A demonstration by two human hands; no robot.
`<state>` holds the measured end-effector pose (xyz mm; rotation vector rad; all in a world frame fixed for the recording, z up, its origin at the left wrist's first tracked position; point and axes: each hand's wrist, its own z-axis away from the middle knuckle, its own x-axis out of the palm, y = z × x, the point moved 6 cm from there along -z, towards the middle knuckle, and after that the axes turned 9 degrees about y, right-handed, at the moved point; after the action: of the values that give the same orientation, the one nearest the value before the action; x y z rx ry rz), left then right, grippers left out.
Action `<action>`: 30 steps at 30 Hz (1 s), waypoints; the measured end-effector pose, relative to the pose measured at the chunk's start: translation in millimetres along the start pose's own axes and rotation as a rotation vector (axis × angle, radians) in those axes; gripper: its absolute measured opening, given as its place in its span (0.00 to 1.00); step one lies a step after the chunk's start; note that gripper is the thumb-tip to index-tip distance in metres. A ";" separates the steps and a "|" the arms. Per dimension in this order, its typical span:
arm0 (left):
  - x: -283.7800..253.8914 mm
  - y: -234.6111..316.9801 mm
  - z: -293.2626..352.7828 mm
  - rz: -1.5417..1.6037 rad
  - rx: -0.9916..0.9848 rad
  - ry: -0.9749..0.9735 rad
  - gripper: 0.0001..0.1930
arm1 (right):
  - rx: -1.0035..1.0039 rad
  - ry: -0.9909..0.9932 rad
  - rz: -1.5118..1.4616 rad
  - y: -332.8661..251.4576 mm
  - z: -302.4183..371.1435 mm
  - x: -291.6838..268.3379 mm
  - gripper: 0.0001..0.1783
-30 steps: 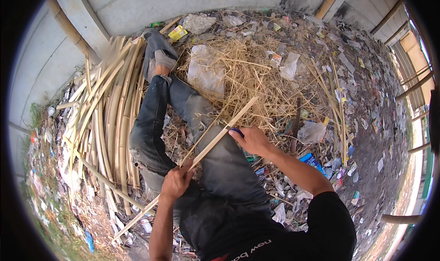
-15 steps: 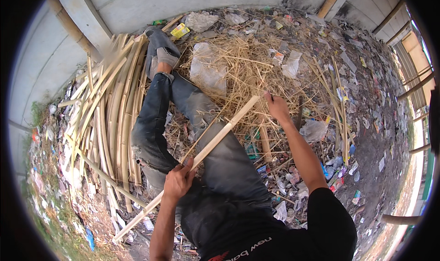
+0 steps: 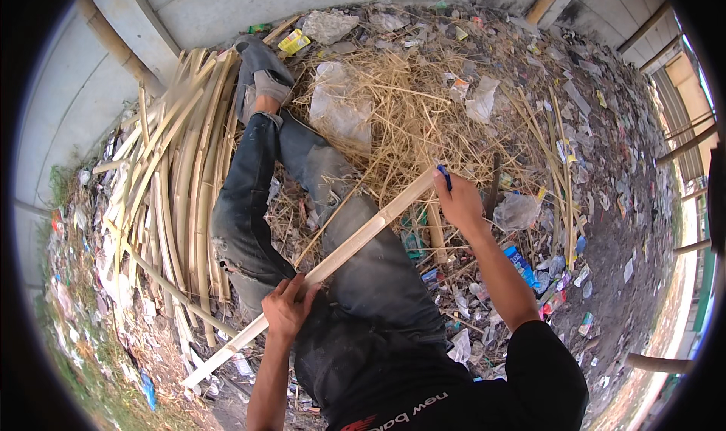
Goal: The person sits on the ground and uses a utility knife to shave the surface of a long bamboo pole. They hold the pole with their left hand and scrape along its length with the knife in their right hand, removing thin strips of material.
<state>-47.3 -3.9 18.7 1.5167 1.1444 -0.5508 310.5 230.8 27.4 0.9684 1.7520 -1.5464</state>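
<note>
A long pale split bamboo strip [image 3: 355,238] lies slantwise across my thighs, from the lower left up to the right. My left hand [image 3: 287,307] is closed round it near my lap, thumb on top. At the strip's upper right end my right hand [image 3: 460,203] is closed, with a small blue tool [image 3: 444,177] showing between its fingers. Most of that tool is hidden, so its kind does not show. The right fingers are against the strip's end.
Split bamboo poles [image 3: 193,196] are piled left of my legs. Straw-like shavings [image 3: 412,121] cover the ground ahead, beside a whitish sheet [image 3: 339,106]. Litter is strewn to the right, including a blue wrapper [image 3: 520,268]. A grey wall [image 3: 249,0] stands behind.
The strip has been rolled, so its broad pale face shows more. My right hand has come slightly nearer and turned, bringing the blue tool into sight. My left hand has shifted a little left.
</note>
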 end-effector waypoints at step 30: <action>16.5 17.3 -12.5 0.021 0.048 0.005 0.20 | -0.281 -0.129 0.166 -41.1 33.8 64.2 0.33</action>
<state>-28.1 15.0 16.9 1.5702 1.1247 -0.5634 239.8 203.5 -7.6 0.8319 1.6961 -1.1933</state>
